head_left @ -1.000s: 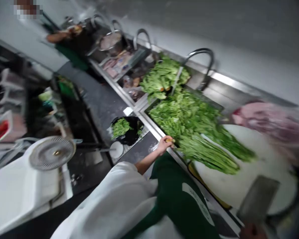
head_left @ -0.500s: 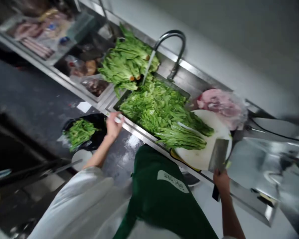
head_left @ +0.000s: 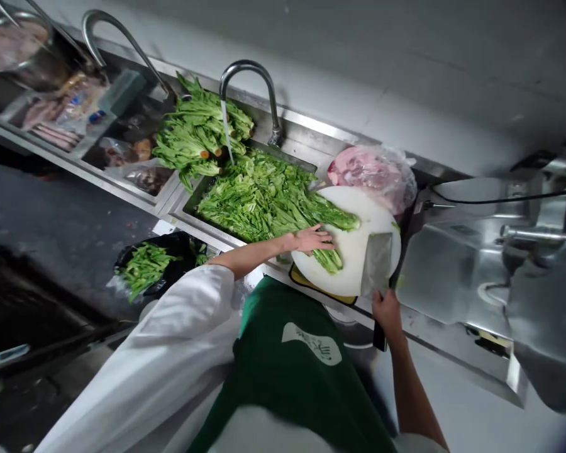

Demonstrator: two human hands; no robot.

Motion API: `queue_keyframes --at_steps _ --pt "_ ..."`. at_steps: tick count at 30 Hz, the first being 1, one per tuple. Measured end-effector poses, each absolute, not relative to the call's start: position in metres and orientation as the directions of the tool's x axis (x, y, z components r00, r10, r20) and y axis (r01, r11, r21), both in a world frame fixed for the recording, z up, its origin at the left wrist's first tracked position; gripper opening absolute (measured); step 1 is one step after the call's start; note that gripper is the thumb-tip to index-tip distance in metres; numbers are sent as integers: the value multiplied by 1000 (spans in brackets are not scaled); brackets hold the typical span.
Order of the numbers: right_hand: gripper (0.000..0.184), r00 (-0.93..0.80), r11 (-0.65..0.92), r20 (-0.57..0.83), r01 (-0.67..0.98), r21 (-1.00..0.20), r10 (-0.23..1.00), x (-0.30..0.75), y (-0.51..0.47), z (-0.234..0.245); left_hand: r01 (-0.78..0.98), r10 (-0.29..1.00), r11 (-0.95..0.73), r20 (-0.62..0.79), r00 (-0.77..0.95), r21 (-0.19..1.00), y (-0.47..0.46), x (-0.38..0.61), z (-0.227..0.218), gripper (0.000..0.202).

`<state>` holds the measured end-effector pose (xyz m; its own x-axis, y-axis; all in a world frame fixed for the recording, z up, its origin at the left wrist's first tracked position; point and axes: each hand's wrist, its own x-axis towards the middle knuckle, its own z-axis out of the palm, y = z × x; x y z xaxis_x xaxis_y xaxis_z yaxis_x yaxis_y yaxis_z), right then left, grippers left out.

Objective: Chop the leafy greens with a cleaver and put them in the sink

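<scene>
My left hand (head_left: 314, 239) lies flat, fingers stretched out, on a bunch of green leafy stalks (head_left: 327, 221) that rests across a round white cutting board (head_left: 358, 248). My right hand (head_left: 387, 311) grips the handle of a broad cleaver (head_left: 376, 264), whose blade sits over the board's right side, just right of the stalks. The board sits on the steel counter edge beside a sink full of greens (head_left: 257, 198).
Water runs from a curved tap (head_left: 248, 88) onto more piled greens (head_left: 198, 135). A bag of pink meat (head_left: 372, 173) lies behind the board. A black bag of green trimmings (head_left: 146, 267) sits on the dark floor at left. Steel trays of food (head_left: 66, 110) stand far left, a steel basin (head_left: 457, 270) at right.
My left hand has left the sink's front edge and come onto the stalks on the board. The view has swung right; the cleaver stays over the board.
</scene>
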<state>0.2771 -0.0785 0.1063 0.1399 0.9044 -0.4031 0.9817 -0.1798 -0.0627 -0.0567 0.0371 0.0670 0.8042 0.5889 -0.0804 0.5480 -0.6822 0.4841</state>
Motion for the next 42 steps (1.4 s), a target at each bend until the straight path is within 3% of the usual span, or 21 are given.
queue_keyframes --at_steps 4,8,10,12,18,27,35,42 --pt "37 29 -39 -411 999 -16 911 299 -84 130 678 765 -585 24 644 444 -6 -65 84 90" --pt "34 -198 207 -421 978 -26 885 302 -85 162 816 949 -310 203 240 488 -67 -51 96 48" --pt "32 -331 345 -441 937 -50 834 293 -80 172 837 959 -170 283 19 520 -86 -30 90 28" --pt "31 -425 448 -457 892 -64 781 280 -73 178 842 944 -124 325 -63 525 -92 -3 78 23" --pt "27 -488 551 -509 834 -33 709 265 -59 179 837 951 -150 309 -24 526 -71 42 41 25" --pt "31 -502 550 -582 828 -109 640 236 -42 151 784 978 -99 203 -35 613 -76 35 27 28" --pt "35 -472 488 -595 860 -148 651 220 -20 121 776 975 -193 209 81 601 -118 -1 15 35" --pt "36 -426 483 -549 874 -45 719 259 -14 124 744 960 -234 271 74 625 -112 3 12 33"
